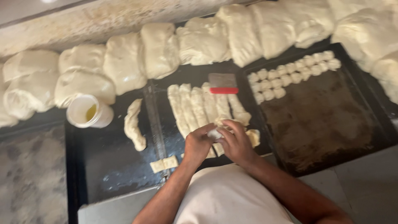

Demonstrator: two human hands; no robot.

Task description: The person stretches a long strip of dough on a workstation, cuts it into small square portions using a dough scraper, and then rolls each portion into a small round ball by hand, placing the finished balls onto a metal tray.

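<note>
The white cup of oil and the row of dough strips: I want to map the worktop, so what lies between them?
In the head view, one loose dough strip lies alone on the dark tray between the oil cup and the dough strips.

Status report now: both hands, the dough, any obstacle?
Left hand and right hand both pinching one small dough piece. Dough strips just behind. Scraper lies clear; nothing blocking.

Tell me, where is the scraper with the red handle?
The scraper lies mid-frame in the head view, at the far ends of the dough strips, left of the dark tray.
</note>
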